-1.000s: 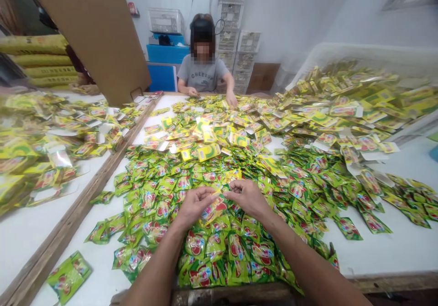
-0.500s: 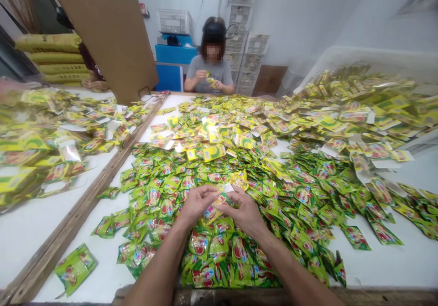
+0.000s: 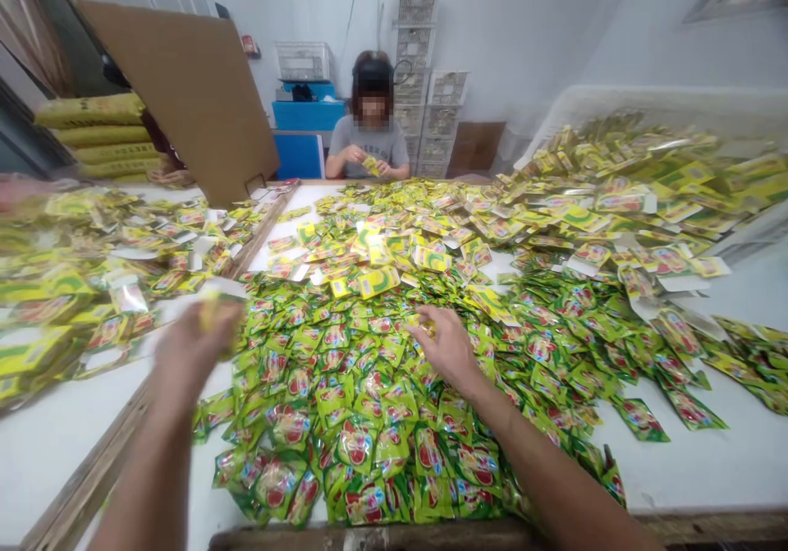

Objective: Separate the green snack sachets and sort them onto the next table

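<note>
My left hand [image 3: 200, 329], smeared by motion, is closed around a small yellow carton [image 3: 215, 317] with a white flap, above the wooden divider strip on the left. My right hand [image 3: 446, 346] is over the middle of the heap, thumb and forefinger apart beside another yellow carton [image 3: 416, 321] that they partly cover. Whether the fingertips touch it, I cannot tell. Under and around both hands lie many shiny green sachets [image 3: 357, 444] with red fruit pictures. Flat yellow cartons [image 3: 378, 282] are strewn just beyond the sachets.
A wooden strip [image 3: 80, 485] divides the white table. Left of it lie more yellow cartons [image 3: 43, 296]. A large translucent bin [image 3: 554, 116] spills cartons at right. Across the table, a person [image 3: 373, 136] handles a yellow carton. A cardboard sheet [image 3: 185, 83] stands at back left.
My left hand has swung left from the middle, carrying the yellow carton. My right hand has let go of that carton and moved slightly forward to another one. The loose sachet at lower left is now hidden.
</note>
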The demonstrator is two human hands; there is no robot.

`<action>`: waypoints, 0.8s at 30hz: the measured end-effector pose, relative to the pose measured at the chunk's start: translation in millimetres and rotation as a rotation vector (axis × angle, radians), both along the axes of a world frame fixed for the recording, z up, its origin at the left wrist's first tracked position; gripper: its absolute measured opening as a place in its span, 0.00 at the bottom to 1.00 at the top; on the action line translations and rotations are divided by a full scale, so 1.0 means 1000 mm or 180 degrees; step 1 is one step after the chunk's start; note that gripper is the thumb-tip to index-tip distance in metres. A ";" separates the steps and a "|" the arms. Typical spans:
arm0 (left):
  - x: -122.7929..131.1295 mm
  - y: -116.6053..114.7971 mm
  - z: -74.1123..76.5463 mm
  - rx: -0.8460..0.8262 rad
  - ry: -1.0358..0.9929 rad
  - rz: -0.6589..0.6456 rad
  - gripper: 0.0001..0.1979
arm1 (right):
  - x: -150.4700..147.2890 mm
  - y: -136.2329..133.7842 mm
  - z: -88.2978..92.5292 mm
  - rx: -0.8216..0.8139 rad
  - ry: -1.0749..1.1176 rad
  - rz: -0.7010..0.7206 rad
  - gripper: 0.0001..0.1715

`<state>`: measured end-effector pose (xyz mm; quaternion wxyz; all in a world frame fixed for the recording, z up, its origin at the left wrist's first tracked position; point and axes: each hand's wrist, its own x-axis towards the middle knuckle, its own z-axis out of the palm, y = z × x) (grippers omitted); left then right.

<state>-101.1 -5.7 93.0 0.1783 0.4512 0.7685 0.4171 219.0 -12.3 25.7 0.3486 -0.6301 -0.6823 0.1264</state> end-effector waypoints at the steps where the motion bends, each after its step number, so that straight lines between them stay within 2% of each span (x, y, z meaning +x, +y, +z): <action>1: -0.015 0.002 0.013 -0.0031 0.0462 0.0801 0.24 | 0.009 0.003 -0.003 0.0037 -0.0373 -0.0109 0.18; 3: -0.029 0.004 0.031 0.0414 0.1143 0.1433 0.37 | 0.020 0.005 -0.013 0.0012 -0.0902 -0.0233 0.20; 4: -0.026 0.005 0.033 0.0604 0.1312 0.1445 0.41 | 0.022 0.006 -0.019 -0.0025 -0.1041 -0.0260 0.20; 5: -0.017 0.006 0.030 0.0715 0.1397 0.1261 0.41 | 0.023 0.005 -0.024 -0.0068 -0.1105 -0.0272 0.19; 6: -0.002 0.007 0.023 0.0698 0.1404 0.0964 0.36 | 0.022 0.005 -0.028 -0.0111 -0.1104 -0.0276 0.17; 7: 0.016 0.009 0.012 0.0574 0.1348 0.0462 0.28 | 0.020 0.004 -0.032 -0.0142 -0.1052 -0.0261 0.14; 8: 0.038 0.011 -0.001 0.0417 0.1276 -0.0151 0.18 | 0.018 0.003 -0.034 -0.0154 -0.0954 -0.0240 0.11; 9: 0.061 0.014 -0.015 0.0295 0.1235 -0.0853 0.13 | 0.016 0.003 -0.036 -0.0147 -0.0815 -0.0213 0.09; 11: 0.104 0.020 -0.043 0.0247 0.1276 -0.2048 0.10 | 0.013 0.003 -0.036 -0.0047 -0.0454 -0.0163 0.09; 13: 0.138 0.026 -0.064 0.0109 0.1054 -0.2676 0.12 | 0.014 0.002 -0.034 0.0104 -0.0073 -0.0145 0.13; 15: 0.156 0.034 -0.076 -0.0039 0.0749 -0.2795 0.12 | 0.016 0.002 -0.031 0.0111 0.0262 -0.0181 0.15; 17: 0.160 0.042 -0.081 -0.0108 0.0531 -0.2697 0.09 | 0.018 0.001 -0.027 -0.0061 0.0655 -0.0224 0.17; 21: 0.153 0.047 -0.077 -0.0143 0.0050 -0.2501 0.11 | 0.019 0.004 -0.021 -0.0360 0.1796 -0.0188 0.22; 24: 0.153 0.036 -0.073 -0.0290 -0.0538 -0.2545 0.16 | 0.013 0.008 -0.020 -0.0603 0.2513 -0.0033 0.26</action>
